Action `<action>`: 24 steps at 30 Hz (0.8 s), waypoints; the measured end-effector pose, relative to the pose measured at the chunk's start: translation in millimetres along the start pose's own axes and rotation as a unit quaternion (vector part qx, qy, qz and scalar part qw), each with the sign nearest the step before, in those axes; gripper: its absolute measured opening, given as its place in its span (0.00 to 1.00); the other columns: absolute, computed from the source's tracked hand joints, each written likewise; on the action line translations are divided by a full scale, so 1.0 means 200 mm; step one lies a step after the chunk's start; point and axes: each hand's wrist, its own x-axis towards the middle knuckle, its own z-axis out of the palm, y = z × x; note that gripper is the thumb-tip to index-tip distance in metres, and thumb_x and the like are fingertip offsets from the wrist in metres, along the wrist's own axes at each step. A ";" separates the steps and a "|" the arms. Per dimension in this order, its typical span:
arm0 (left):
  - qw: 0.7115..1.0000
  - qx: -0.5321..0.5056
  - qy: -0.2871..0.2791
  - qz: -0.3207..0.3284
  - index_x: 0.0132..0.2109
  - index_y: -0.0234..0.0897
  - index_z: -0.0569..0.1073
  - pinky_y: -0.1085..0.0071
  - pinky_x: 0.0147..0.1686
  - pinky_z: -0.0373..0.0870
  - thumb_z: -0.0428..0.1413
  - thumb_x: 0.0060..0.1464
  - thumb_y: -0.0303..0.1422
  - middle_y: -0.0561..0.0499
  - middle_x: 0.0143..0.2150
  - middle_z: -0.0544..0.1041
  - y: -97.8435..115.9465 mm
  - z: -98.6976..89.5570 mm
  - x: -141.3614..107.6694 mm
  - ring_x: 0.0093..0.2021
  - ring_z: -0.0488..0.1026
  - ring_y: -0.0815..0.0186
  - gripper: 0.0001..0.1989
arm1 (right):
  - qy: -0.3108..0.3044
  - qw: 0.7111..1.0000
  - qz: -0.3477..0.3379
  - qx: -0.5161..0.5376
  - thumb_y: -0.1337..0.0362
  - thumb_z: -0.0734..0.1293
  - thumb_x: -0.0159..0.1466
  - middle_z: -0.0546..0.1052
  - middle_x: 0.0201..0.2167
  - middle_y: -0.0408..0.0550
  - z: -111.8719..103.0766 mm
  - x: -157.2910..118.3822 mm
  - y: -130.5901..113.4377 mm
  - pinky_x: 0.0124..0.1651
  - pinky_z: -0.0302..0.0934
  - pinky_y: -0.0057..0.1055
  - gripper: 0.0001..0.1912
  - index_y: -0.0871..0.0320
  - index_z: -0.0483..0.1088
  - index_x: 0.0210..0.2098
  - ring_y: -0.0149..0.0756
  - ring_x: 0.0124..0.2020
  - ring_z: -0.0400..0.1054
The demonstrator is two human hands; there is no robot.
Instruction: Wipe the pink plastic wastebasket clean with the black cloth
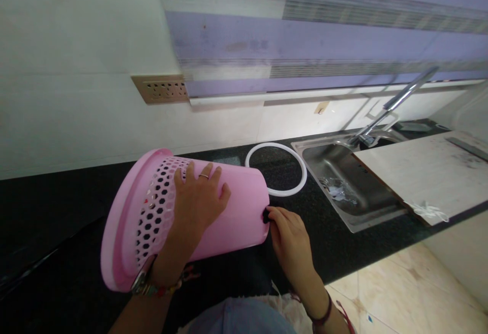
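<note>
A pink plastic basket (236,207) with hexagonal holes lies on its side on the black countertop (224,283), its wide rim toward the left. My left hand (198,196) rests flat on its upper side with the fingers spread. At the narrow base end, my right hand (287,232) pinches a small black piece (266,215) against the basket; I cannot make out exactly what it is. Just beyond that end lies a white ring (304,171), flat on the counter and apart from both hands.
To the right is a steel sink (354,186) with a chrome faucet (400,100). A pale board (423,171) covers part of it, with a white string bundle (429,211) at its edge. A wall socket (163,89) sits behind the basket. Black plastic (34,265) lies far left.
</note>
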 end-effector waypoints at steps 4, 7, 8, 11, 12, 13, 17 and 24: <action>1.000 0.009 -0.004 0.001 0.53 0.35 0.69 0.43 0.53 0.51 0.43 0.56 0.37 0.43 0.55 0.70 0.00 0.00 0.00 0.57 0.58 0.41 0.22 | 0.002 1.000 0.012 -0.007 0.73 0.54 0.65 0.77 0.35 0.50 0.01 0.01 0.00 0.39 0.60 0.32 0.11 0.59 0.66 0.35 0.36 0.37 0.70; 1.000 0.013 -0.004 0.003 0.53 0.35 0.69 0.43 0.53 0.51 0.43 0.55 0.38 0.44 0.55 0.71 0.00 0.00 0.00 0.57 0.58 0.41 0.22 | 0.000 1.000 0.004 -0.004 0.73 0.53 0.65 0.77 0.34 0.49 0.00 0.00 0.00 0.39 0.60 0.31 0.12 0.59 0.66 0.35 0.35 0.36 0.70; 1.000 0.014 -0.004 0.006 0.53 0.36 0.70 0.43 0.53 0.51 0.43 0.55 0.38 0.44 0.55 0.71 0.00 0.00 0.00 0.57 0.58 0.41 0.22 | -0.001 1.000 0.002 -0.004 0.73 0.53 0.65 0.77 0.34 0.49 0.00 0.00 0.00 0.39 0.60 0.31 0.12 0.59 0.66 0.35 0.35 0.36 0.70; 1.000 0.014 0.003 0.007 0.53 0.36 0.70 0.42 0.53 0.51 0.42 0.56 0.37 0.44 0.55 0.71 0.00 0.00 0.00 0.57 0.59 0.41 0.22 | 0.000 1.000 0.007 -0.009 0.73 0.53 0.64 0.77 0.34 0.49 0.00 0.01 0.00 0.39 0.60 0.32 0.12 0.59 0.66 0.35 0.35 0.37 0.70; 1.000 0.013 0.004 0.006 0.53 0.35 0.70 0.42 0.53 0.51 0.42 0.56 0.38 0.44 0.55 0.71 0.00 0.00 0.00 0.57 0.59 0.41 0.22 | 0.000 1.000 0.010 -0.011 0.74 0.53 0.64 0.77 0.35 0.49 0.01 0.02 0.00 0.39 0.60 0.32 0.12 0.59 0.66 0.35 0.35 0.37 0.70; 1.000 0.012 0.005 0.005 0.53 0.35 0.70 0.42 0.53 0.51 0.42 0.56 0.38 0.43 0.55 0.71 0.00 0.00 0.00 0.57 0.59 0.41 0.22 | -0.002 1.000 0.013 -0.013 0.74 0.53 0.64 0.77 0.35 0.49 0.01 0.02 0.00 0.39 0.60 0.32 0.12 0.59 0.66 0.35 0.36 0.37 0.71; 1.000 0.009 0.004 0.005 0.53 0.34 0.70 0.42 0.53 0.51 0.44 0.55 0.37 0.43 0.54 0.71 0.00 0.00 -0.01 0.57 0.58 0.41 0.22 | -0.021 1.000 0.011 -0.009 0.75 0.53 0.63 0.77 0.35 0.49 0.00 0.02 0.01 0.39 0.60 0.31 0.12 0.58 0.66 0.35 0.35 0.37 0.71; 1.000 -0.006 0.010 0.006 0.52 0.37 0.71 0.42 0.53 0.51 0.43 0.55 0.37 0.42 0.54 0.71 0.00 0.00 0.00 0.57 0.58 0.43 0.21 | -0.024 1.000 0.008 -0.014 0.76 0.53 0.63 0.78 0.36 0.50 -0.01 0.02 0.01 0.40 0.59 0.32 0.13 0.58 0.66 0.35 0.35 0.38 0.71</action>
